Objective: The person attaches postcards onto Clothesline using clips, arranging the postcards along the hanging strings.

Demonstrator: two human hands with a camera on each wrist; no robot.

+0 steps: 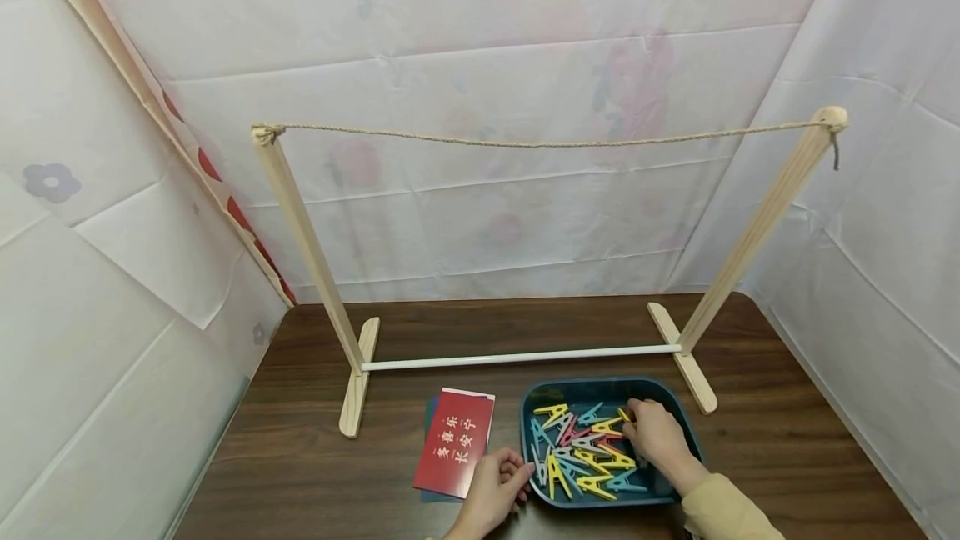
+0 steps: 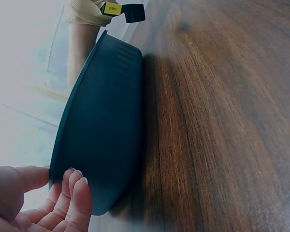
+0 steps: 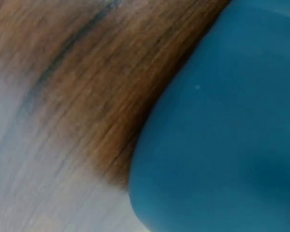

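A dark blue tray [image 1: 678,423] sits on the wooden table near the front and holds several clothespins [image 1: 581,461] in yellow, red, grey and teal. My right hand [image 1: 651,432] reaches into the tray, its fingers bent down onto the pile at a yellow clothespin [image 1: 624,416]. Whether they pinch it is hidden. My left hand [image 1: 501,483] rests on the table just left of the tray, with loosely curled fingers [image 2: 73,195] holding nothing, close to the tray's outer wall [image 2: 106,121]. The right wrist view shows only a blurred tray wall [image 3: 222,135].
A red card with gold characters [image 1: 456,442] lies left of the tray, beside my left hand. Behind stands a wooden rack [image 1: 303,232] with a rope [image 1: 540,142] strung between two posts and a white bar [image 1: 517,357] low down. White sheets enclose the table.
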